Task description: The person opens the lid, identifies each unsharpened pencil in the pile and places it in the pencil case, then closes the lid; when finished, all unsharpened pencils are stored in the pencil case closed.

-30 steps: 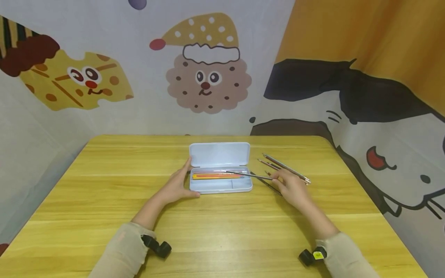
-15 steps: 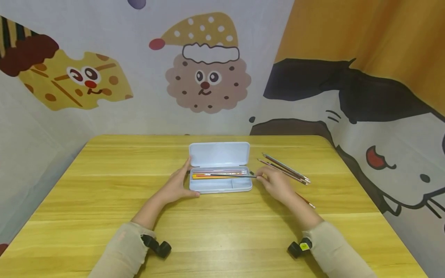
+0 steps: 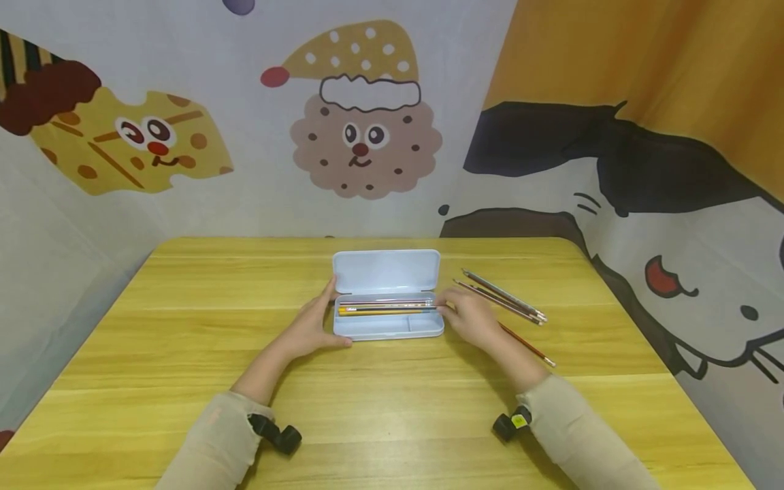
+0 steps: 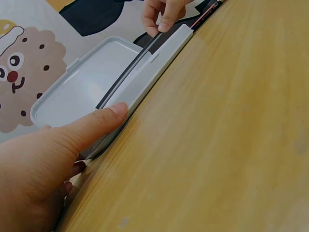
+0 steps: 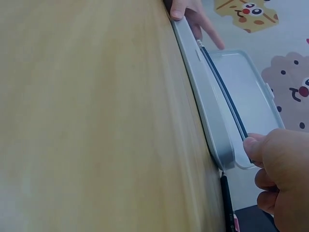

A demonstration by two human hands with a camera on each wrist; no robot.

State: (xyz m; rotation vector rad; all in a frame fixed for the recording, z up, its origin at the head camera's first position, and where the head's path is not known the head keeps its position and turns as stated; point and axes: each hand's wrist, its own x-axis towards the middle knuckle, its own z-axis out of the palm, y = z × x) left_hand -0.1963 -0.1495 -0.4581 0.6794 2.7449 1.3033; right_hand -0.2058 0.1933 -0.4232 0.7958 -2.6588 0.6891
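Observation:
A pale blue pencil case [image 3: 373, 333] lies with its lid [image 3: 387, 271] raised, several pencils [image 3: 355, 312] in its rear compartment. My left hand [image 3: 311, 328] grips the left end, thumb on the front edge and fingers round the far side. At the right end, my right hand [image 3: 470, 318] pinches the tip of a dark pencil [image 5: 224, 92] between thumb and forefinger. That pencil stretches lengthwise over the rear compartment, its eraser end toward my left hand. In the left wrist view, the dark pencil [image 4: 125, 72] slants just above the case's rim.
Several pencils [image 3: 502, 297] lie in a slanted bunch on the wooden table [image 3: 392, 415], right of the case. A reddish-brown pencil [image 3: 528, 345] lies apart, nearer my right forearm. A curtain with cartoon prints [image 3: 367, 150] hangs behind the table.
My right hand has moved left, carrying the dark pencil from beside the case to over its rear compartment. The reddish-brown pencil has come into view behind it. My left hand stays put.

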